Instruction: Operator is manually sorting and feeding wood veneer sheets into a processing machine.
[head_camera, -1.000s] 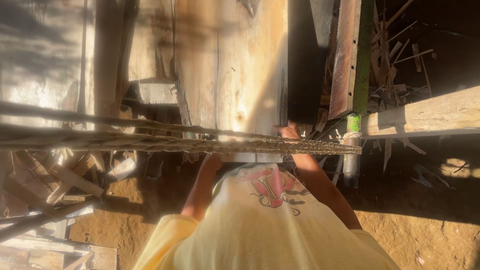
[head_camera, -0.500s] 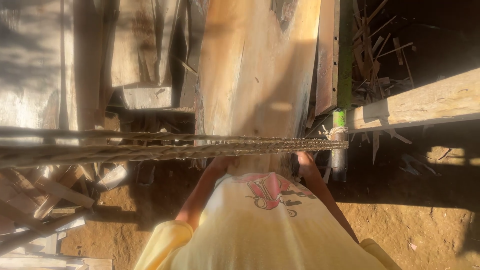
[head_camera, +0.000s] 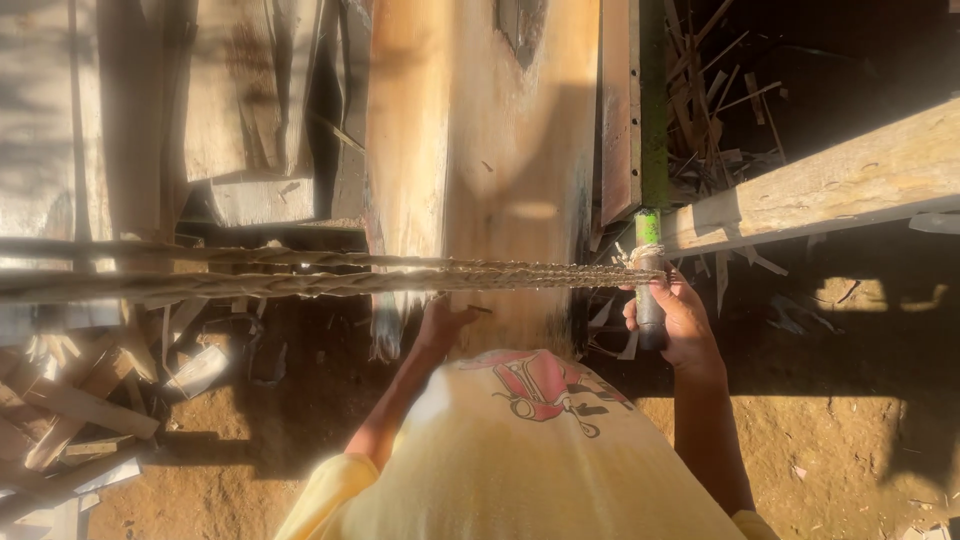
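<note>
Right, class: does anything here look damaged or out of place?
Yes: splintered wood offcuts lie scattered on the dirt at left, and the plank's near end by the left hand looks ragged.

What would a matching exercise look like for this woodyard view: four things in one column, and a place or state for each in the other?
Things:
1. right hand
2. left hand
3. twisted ropes
4. wood scraps

Places or states:
A. stretched taut across the view, tied to the post
B. piled on the dirt at the lower left
C. gripping the dark lower end of the green post
D. pressed against the end of the big plank

Pairs: 1-C, 2-D, 3-A, 4-B
</note>
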